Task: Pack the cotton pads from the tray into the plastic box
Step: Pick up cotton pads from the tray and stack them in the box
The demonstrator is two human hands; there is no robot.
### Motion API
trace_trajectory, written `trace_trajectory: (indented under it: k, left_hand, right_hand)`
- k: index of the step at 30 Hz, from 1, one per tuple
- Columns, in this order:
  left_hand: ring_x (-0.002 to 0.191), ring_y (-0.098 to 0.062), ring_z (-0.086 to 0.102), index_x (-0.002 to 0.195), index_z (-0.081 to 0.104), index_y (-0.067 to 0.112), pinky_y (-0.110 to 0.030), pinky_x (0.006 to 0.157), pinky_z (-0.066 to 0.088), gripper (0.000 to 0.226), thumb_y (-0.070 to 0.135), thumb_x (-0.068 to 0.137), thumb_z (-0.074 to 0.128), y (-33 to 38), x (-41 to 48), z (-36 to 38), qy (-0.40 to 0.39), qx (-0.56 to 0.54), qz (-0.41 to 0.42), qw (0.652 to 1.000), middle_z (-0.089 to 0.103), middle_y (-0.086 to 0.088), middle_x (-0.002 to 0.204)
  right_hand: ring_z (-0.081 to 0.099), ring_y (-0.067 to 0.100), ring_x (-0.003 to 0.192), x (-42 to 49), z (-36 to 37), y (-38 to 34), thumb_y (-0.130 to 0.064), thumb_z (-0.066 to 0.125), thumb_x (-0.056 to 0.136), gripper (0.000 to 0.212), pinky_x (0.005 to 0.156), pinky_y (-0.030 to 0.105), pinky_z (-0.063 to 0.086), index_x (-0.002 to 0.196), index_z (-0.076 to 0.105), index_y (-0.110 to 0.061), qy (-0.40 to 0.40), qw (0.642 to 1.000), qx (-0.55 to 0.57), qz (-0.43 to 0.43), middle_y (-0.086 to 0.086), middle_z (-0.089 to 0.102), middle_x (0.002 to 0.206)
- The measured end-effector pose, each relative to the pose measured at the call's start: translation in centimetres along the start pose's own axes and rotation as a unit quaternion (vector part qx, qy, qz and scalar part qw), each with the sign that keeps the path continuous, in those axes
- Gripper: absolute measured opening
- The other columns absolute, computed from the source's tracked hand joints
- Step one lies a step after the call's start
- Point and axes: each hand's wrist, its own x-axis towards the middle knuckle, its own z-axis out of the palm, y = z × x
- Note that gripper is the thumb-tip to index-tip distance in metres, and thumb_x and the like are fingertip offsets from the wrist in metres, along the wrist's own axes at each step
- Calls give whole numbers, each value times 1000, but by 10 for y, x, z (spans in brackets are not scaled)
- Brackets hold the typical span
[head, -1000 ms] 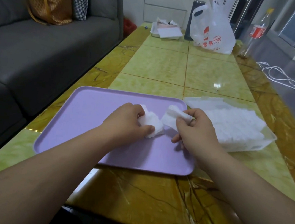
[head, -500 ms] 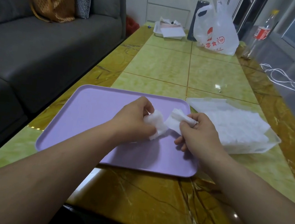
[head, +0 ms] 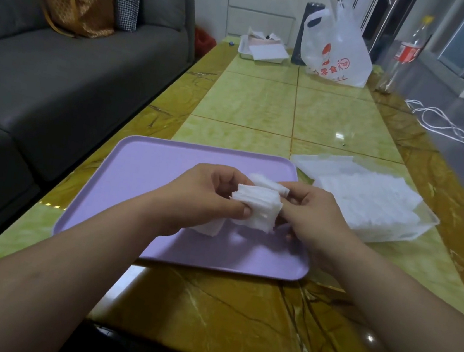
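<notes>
Above the purple tray (head: 143, 176), my left hand (head: 205, 196) and my right hand (head: 313, 215) meet around a white stack of cotton pads (head: 259, 208). My left thumb and fingers pinch the stack's left side; my right fingers grip its right side and another few pads (head: 267, 183) behind it. A loose pad (head: 210, 227) lies on the tray under my left hand. To the right stands the clear plastic box (head: 393, 235), filled with rows of white pads (head: 368, 201).
A grey sofa (head: 63, 67) with a brown bag runs along the table's left side. At the far end of the table stand a white plastic bag (head: 336, 51), a small white tray (head: 263, 52) and a bottle (head: 403, 53). White cable (head: 441, 125) lies on the floor at right.
Both hands have lifted off the tray and come together, joining their separate pads into one stack held between them.
</notes>
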Motion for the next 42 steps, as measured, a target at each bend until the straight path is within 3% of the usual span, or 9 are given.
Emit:
trace_trajectory:
  k: [7,12,15,21,26,30,34,39,42]
  left_hand:
    - [69,-2,64,100,77,16,-15,63,49,23,2,82,82,1,2,3,41,46,2,998,74,7,80]
    - [74,-8,68,95,77,20,-24,71,55,24,7,77,86,-2,4,4,95,72,-2,993,79,-2,90]
    - [65,-4,63,94,75,20,-16,61,50,24,11,75,87,-4,6,5,125,95,2,988,75,6,81]
    - [62,1,62,118,65,30,-22,64,52,55,27,71,93,-5,8,4,98,203,-5,974,72,4,83]
    - [70,-15,70,107,66,29,-29,66,53,41,26,74,90,-1,8,8,66,245,8,967,75,-1,77]
    - [74,-15,71,111,64,28,-29,68,53,46,27,73,90,-1,10,9,64,255,8,965,76,1,78]
    - [64,-12,65,106,67,26,-27,61,50,40,27,73,90,-2,13,11,58,244,19,968,73,1,77]
    - [69,-8,65,103,67,27,-20,60,47,32,18,75,79,-6,14,19,37,286,60,955,69,5,80]
    - [63,-1,59,114,66,30,-19,61,44,42,22,75,79,-6,12,13,48,293,73,952,66,8,81]
  right_hand:
    - [64,4,58,1,-2,0,3,66,94,23,52,14,47,103,81,-12,-34,999,-5,-12,1,77,75]
    - [58,11,63,3,-6,-3,-8,68,74,31,47,22,34,102,80,-13,-99,995,-19,12,6,71,80]
    - [59,10,64,2,-8,-4,-11,80,74,37,45,25,39,110,76,-16,-128,991,-45,-12,1,72,84]
    - [68,0,84,4,-4,4,-5,70,87,23,79,18,54,101,73,-24,-56,969,-221,-96,-10,74,92]
    - [60,8,116,0,-1,1,3,60,88,62,91,9,46,140,56,-30,-45,974,-215,-57,-11,60,132]
    - [55,12,131,2,9,3,0,61,77,81,115,36,45,151,46,-30,-31,990,-134,-27,-6,52,149]
    - [56,14,132,3,18,4,-9,60,59,98,114,42,47,152,43,-34,-32,997,-74,-11,-8,50,149]
    - [56,5,123,-1,23,1,12,57,77,83,90,3,44,150,49,-27,-58,987,-140,-52,-11,57,139]
    - [60,9,116,0,20,4,5,60,83,68,88,7,43,144,55,-26,-29,975,-201,-88,-9,60,132]
